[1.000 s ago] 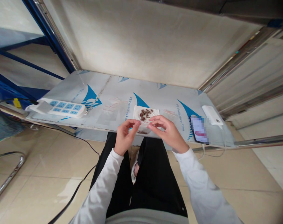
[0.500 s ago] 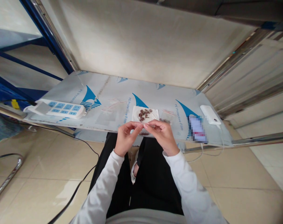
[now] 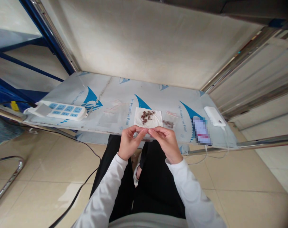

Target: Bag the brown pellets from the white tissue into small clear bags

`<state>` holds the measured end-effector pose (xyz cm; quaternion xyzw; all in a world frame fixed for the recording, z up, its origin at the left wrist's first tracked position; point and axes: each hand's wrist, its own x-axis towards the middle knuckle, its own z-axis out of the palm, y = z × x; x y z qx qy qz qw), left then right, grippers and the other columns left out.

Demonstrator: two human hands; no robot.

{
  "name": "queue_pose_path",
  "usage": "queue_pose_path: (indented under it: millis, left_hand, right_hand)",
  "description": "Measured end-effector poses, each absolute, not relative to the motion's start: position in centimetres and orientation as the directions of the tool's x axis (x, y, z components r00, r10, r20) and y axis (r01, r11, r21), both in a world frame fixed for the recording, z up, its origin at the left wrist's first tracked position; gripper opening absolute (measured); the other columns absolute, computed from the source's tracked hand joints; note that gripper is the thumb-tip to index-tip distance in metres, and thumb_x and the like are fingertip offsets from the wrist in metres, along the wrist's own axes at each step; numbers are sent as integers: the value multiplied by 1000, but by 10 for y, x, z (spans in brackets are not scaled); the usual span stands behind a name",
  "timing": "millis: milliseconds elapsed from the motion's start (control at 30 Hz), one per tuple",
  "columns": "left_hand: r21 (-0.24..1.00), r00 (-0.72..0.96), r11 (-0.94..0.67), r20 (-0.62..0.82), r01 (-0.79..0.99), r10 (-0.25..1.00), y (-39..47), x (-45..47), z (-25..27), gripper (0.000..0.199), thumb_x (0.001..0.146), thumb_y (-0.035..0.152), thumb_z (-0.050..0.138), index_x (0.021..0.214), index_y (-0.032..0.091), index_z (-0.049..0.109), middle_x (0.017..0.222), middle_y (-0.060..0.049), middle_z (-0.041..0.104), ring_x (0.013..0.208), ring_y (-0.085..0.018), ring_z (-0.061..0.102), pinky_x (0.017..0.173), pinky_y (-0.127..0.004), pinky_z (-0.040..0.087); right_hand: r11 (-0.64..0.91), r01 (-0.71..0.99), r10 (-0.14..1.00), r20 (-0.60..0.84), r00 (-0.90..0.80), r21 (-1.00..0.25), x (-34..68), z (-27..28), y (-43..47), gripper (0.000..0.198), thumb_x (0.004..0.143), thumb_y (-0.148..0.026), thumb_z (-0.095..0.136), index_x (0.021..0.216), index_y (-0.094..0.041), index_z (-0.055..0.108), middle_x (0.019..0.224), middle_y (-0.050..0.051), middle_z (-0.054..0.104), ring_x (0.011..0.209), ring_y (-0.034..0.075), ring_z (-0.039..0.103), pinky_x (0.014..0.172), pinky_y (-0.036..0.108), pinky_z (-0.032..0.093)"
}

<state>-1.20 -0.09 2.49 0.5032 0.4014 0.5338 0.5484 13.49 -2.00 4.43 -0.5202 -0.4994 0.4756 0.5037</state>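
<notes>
My left hand and my right hand meet at the table's front edge, thumbs and fingertips pinched close together. Between them they hold the top of a small clear zip bag, mostly hidden by the fingers. Just beyond the fingertips lies a white paper sheet bearing several small brown metal-looking pieces. Right of the sheet, near my right hand, is another clear zip bag with dark pieces inside. Flat clear bags rest to the left.
The film-covered table carries a white power strip at left. At right lie a blurred-out phone and a white power bank with cables. A black cable runs across the floor. A wall stands behind the table.
Both hands have shifted slightly toward me and downward, still pinched together on the bag. More of the paper sheet and the bag at right shows.
</notes>
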Motion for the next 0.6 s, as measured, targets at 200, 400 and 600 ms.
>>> queue_pose_path:
  millis: [200, 400, 600]
  left_hand:
    - [987, 123, -75, 93, -145, 988, -2, -7, 17, 21, 78, 35, 68, 70, 16, 69, 73, -4, 72, 70, -17, 65, 72, -30, 51]
    - [991, 101, -128, 124, 36, 987, -1, -13, 17, 28, 84, 38, 59, 72, 16, 73, 69, -5, 71, 69, -18, 65, 70, -29, 50]
    - [969, 143, -177, 154, 173, 978, -5, -7, 26, 27, 84, 39, 58, 78, 19, 76, 76, -4, 75, 71, -20, 67, 70, -28, 50]
  right_hand:
    - [44, 127, 991, 59, 121, -991, 137, 37, -26, 23, 80, -41, 66, 78, -18, 70, 76, 3, 69, 72, 17, 63, 68, 28, 50]
    - [-9, 63, 997, -5, 76, -998, 138, 33, -25, 27, 82, -45, 63, 83, -19, 66, 80, 4, 70, 77, 19, 65, 70, 28, 51]
    - [-15, 71, 993, -7, 120, -997, 138, 33, -26, 27, 73, -45, 71, 71, -19, 63, 72, 3, 68, 69, 18, 63, 65, 29, 51]
